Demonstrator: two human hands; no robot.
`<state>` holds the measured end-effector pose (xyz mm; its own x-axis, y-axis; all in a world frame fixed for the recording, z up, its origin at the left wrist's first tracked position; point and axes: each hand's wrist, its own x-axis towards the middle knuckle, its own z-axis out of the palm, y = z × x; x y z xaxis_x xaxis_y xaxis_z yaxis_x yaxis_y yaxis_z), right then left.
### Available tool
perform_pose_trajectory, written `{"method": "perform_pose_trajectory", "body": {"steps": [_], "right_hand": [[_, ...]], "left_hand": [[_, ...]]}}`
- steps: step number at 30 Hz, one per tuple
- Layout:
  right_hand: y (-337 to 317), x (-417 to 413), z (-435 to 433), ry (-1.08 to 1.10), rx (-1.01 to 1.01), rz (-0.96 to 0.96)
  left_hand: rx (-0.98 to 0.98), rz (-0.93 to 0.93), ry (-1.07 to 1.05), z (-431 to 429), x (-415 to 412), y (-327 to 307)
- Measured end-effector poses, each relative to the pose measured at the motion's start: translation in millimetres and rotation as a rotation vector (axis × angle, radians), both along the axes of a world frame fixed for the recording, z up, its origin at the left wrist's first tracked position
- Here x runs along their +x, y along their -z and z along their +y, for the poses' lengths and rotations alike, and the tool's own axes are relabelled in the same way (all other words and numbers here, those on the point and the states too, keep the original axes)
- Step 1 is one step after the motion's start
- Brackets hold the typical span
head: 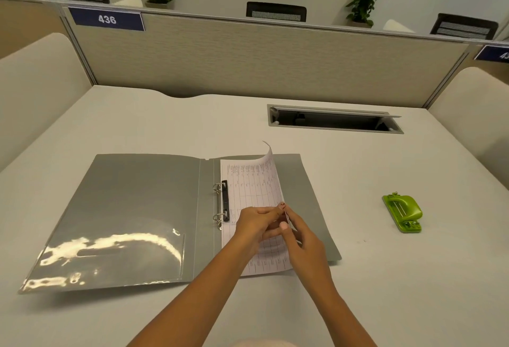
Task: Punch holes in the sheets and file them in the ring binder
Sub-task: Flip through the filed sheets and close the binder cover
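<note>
A grey ring binder [124, 209] lies open on the desk, its two metal rings [219, 203] at the spine. A printed sheet [252, 184] rests on the right half, beside the rings, with its right edge lifted and curling up at the far corner. My left hand [254, 224] and my right hand [298, 233] meet over the sheet's right edge and both pinch it between thumb and fingers. A green hole punch [402, 213] sits on the desk to the right, apart from both hands.
A recessed cable tray [334, 119] with its lid open is set into the desk behind the binder. A fabric partition [261, 57] closes the back, with padded side panels left and right. Chairs and potted plants stand beyond it.
</note>
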<state>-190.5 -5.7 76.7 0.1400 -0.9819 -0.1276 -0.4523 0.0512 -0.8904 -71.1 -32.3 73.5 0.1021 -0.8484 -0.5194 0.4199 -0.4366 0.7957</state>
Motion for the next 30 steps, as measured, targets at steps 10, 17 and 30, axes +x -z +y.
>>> {"method": "perform_pose_trajectory", "body": {"steps": [10, 17, 30], "right_hand": [[2, -2, -2, -0.001, 0.012, 0.018], [3, -9, -6, 0.101, -0.012, 0.092], [10, -37, -23, 0.278, 0.034, 0.117]], "left_hand": [[0.021, 0.029, -0.026, 1, 0, 3], [0.014, -0.170, -0.075, 5, 17, -5], [0.011, -0.244, -0.349, 76, 183, -45]]}}
